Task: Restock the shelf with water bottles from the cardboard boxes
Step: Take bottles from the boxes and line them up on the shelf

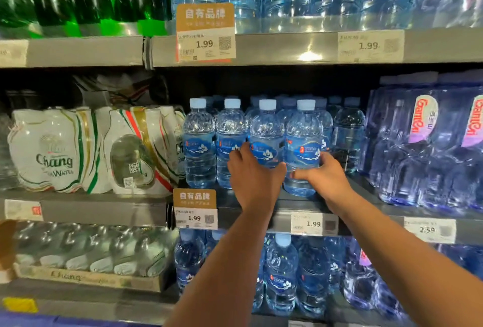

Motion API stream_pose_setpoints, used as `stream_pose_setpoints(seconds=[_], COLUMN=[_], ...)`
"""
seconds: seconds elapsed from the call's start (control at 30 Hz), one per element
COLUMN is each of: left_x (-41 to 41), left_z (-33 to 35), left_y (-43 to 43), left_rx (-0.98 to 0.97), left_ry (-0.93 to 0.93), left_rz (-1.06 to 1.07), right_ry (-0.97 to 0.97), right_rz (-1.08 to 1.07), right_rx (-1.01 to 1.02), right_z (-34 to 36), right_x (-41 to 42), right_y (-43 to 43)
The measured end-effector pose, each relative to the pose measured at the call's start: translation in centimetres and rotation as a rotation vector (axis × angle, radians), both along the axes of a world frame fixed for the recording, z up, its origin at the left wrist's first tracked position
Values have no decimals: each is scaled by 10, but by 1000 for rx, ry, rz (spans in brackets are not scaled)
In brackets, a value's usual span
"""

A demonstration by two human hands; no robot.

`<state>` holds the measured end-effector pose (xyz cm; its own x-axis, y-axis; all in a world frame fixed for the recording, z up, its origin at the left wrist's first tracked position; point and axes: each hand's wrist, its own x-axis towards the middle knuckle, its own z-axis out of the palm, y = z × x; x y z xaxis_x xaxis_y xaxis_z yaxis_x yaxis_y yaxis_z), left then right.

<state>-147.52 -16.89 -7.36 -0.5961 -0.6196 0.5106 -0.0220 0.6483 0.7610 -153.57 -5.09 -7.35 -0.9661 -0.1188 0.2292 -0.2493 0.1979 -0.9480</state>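
Head cam: your left hand (254, 173) has its fingers wrapped round the third water bottle (266, 138) in the front row, and your right hand (324, 173) is clamped on the fourth bottle (303, 143) just beside it. Both bottles stand upright at the middle shelf (282, 218) edge, above the 1.99 tags.
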Motion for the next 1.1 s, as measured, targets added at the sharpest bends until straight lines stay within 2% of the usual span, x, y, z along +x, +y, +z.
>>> stream_pose_setpoints(seconds=[0.1,0.23,0.47,0.97,1.1], left_x=[1,1,-2,-4,0], left_z=[-1,-1,-6,-4,-1], left_y=[1,1,2,5,5], left_rx=[-11,13,-73,-96,-88], left_ry=[12,35,-10,-64,-84], left_rz=[-11,-27,31,69,50], right_ry=[45,52,84,67,45], right_rz=[-10,-66,-86,-212,-207], right_rx=[79,86,163,286,372], right_z=[3,2,-1,0,2], right_x=[4,4,-1,2,6], right_y=[-2,-1,-4,-6,-7])
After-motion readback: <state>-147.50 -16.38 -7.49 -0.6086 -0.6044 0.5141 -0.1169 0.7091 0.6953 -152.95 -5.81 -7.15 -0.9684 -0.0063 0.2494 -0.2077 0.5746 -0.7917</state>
